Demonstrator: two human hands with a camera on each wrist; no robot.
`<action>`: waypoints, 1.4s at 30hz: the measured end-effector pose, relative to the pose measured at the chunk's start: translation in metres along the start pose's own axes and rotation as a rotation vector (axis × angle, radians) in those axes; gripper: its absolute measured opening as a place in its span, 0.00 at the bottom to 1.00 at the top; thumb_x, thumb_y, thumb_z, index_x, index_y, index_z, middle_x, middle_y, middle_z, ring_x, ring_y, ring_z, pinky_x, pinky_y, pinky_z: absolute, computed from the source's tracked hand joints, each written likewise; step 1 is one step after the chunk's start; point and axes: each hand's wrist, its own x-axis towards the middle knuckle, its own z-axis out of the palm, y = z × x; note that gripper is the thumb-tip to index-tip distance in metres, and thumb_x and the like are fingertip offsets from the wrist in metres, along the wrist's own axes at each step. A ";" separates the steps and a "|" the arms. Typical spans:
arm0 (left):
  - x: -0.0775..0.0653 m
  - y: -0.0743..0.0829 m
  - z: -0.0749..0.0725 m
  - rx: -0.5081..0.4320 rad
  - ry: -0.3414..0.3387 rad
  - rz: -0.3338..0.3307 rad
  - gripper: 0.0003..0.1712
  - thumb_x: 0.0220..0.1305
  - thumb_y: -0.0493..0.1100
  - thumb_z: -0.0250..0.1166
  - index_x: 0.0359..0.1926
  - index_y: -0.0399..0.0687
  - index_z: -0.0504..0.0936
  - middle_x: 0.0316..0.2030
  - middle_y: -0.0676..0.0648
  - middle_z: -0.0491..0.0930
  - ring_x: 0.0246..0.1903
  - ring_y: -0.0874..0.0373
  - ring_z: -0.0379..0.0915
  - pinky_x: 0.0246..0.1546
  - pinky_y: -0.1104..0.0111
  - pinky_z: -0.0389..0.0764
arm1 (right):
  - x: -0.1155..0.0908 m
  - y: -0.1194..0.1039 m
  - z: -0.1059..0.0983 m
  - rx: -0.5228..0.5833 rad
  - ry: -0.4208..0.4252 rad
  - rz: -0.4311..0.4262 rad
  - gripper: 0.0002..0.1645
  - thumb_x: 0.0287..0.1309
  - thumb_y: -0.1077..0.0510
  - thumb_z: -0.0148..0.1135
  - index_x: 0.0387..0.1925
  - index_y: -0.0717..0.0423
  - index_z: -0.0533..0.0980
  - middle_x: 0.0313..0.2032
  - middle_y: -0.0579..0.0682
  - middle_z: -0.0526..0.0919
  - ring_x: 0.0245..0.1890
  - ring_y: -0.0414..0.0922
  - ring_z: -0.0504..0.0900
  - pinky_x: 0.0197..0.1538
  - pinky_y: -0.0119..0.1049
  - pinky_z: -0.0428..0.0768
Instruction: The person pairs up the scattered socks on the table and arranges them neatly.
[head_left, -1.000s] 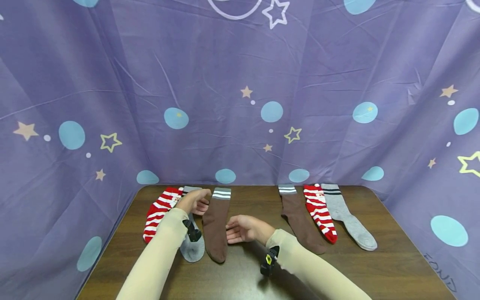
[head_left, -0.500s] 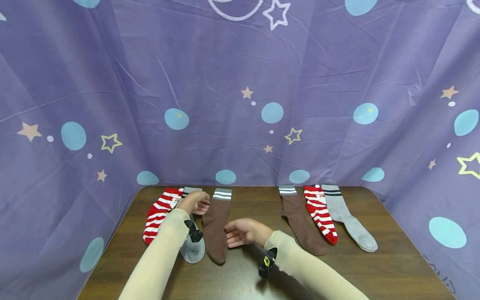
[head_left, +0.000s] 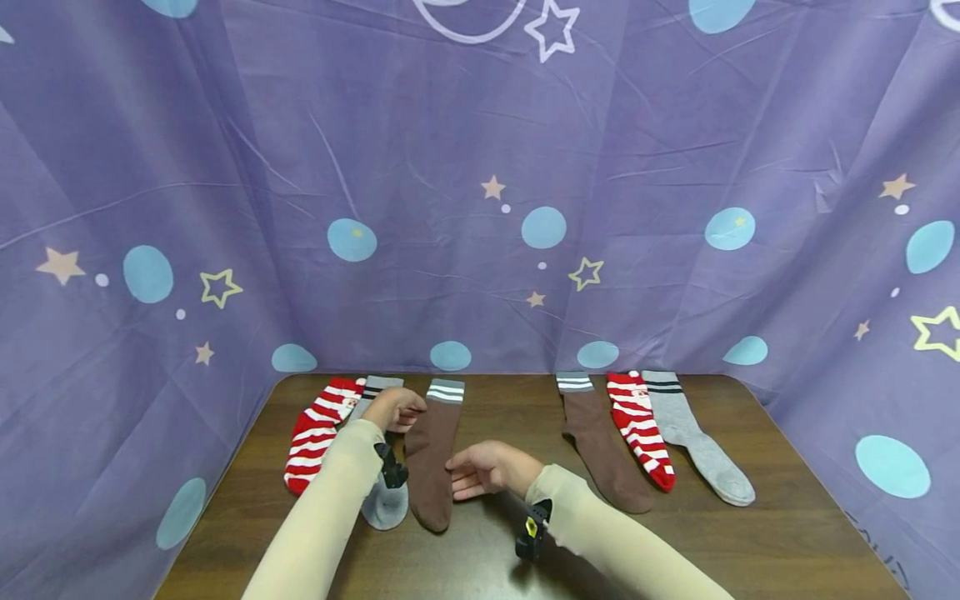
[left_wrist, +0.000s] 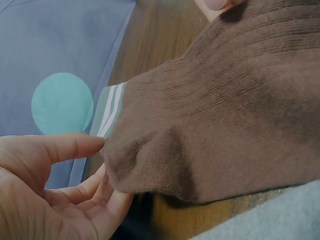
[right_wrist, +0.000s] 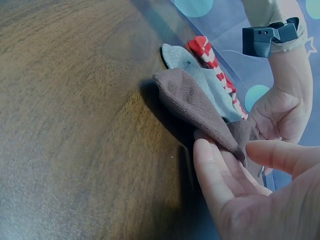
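A brown sock (head_left: pixel 432 462) with a grey, white-striped cuff lies left of the table's middle, its toe toward me. My left hand (head_left: pixel 395 410) pinches its left edge below the cuff; in the left wrist view the thumb (left_wrist: pixel 82 145) is on top and the fingers are underneath. Along the right edge, nearer the foot, my right hand (head_left: pixel 491 468) pinches the sock, its fingers (right_wrist: pixel 212 167) tucked under. In the right wrist view the sock's toe (right_wrist: pixel 172 87) stands slightly off the table. A grey sock (head_left: pixel 385 504) lies just left, partly covered by my left arm.
A red-and-white striped sock (head_left: pixel 311 437) is at the far left. On the right lie another brown sock (head_left: pixel 600 442), a striped sock (head_left: pixel 640 425) and a grey sock (head_left: pixel 693 433). A purple curtain (head_left: pixel 480 317) rises behind the wooden table (head_left: pixel 510 400).
My left hand has shifted slightly right onto the brown sock's edge, its fingers closing there. My right hand has drawn slightly left and nearer me, its thumb coming over the sock's edge.
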 end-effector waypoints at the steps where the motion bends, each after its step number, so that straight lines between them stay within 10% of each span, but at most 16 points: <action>1: -0.005 0.002 0.001 0.000 0.006 -0.009 0.06 0.56 0.42 0.70 0.31 0.44 0.84 0.29 0.47 0.79 0.28 0.58 0.77 0.31 0.67 0.85 | 0.000 0.000 0.000 -0.001 -0.001 0.000 0.08 0.70 0.61 0.56 0.32 0.53 0.75 0.36 0.52 0.82 0.36 0.44 0.83 0.62 0.47 0.82; 4: -0.028 0.010 0.006 0.005 -0.002 -0.015 0.06 0.56 0.41 0.69 0.25 0.48 0.83 0.25 0.50 0.75 0.25 0.62 0.73 0.26 0.71 0.80 | 0.000 0.001 0.002 0.000 -0.005 0.001 0.08 0.70 0.61 0.55 0.32 0.53 0.75 0.35 0.51 0.82 0.36 0.44 0.83 0.63 0.47 0.81; 9: -0.123 0.042 0.025 0.065 0.081 -0.010 0.05 0.64 0.40 0.64 0.31 0.45 0.82 0.26 0.50 0.71 0.25 0.62 0.69 0.32 0.71 0.78 | 0.000 0.001 0.003 0.007 -0.009 0.001 0.09 0.70 0.61 0.55 0.30 0.52 0.75 0.34 0.50 0.81 0.36 0.44 0.82 0.64 0.47 0.81; 13: -0.153 0.050 0.029 0.052 0.092 0.007 0.10 0.67 0.40 0.61 0.27 0.46 0.79 0.23 0.52 0.68 0.24 0.63 0.67 0.32 0.73 0.77 | 0.000 0.002 0.003 0.010 -0.007 0.006 0.10 0.69 0.61 0.56 0.29 0.52 0.75 0.33 0.49 0.79 0.34 0.43 0.81 0.61 0.46 0.82; 21: -0.158 0.052 0.030 0.040 0.095 -0.001 0.08 0.66 0.44 0.61 0.38 0.42 0.77 0.32 0.48 0.71 0.35 0.58 0.69 0.37 0.69 0.78 | 0.002 0.005 0.004 -0.003 -0.029 0.002 0.12 0.67 0.62 0.61 0.25 0.50 0.78 0.29 0.47 0.81 0.29 0.39 0.81 0.50 0.36 0.86; 33: -0.156 0.051 0.027 -0.007 -0.023 0.020 0.30 0.68 0.46 0.54 0.67 0.34 0.69 0.72 0.32 0.63 0.71 0.41 0.62 0.73 0.53 0.66 | 0.003 0.005 0.004 -0.008 -0.022 0.016 0.14 0.68 0.62 0.59 0.24 0.50 0.76 0.28 0.47 0.79 0.27 0.39 0.79 0.53 0.39 0.86; 42: -0.153 0.051 0.024 -0.116 -0.032 -0.008 0.15 0.68 0.44 0.56 0.50 0.38 0.76 0.42 0.47 0.78 0.46 0.53 0.73 0.51 0.62 0.75 | 0.001 0.004 0.002 0.000 -0.009 0.004 0.09 0.67 0.60 0.57 0.29 0.50 0.74 0.30 0.48 0.77 0.30 0.41 0.79 0.58 0.43 0.84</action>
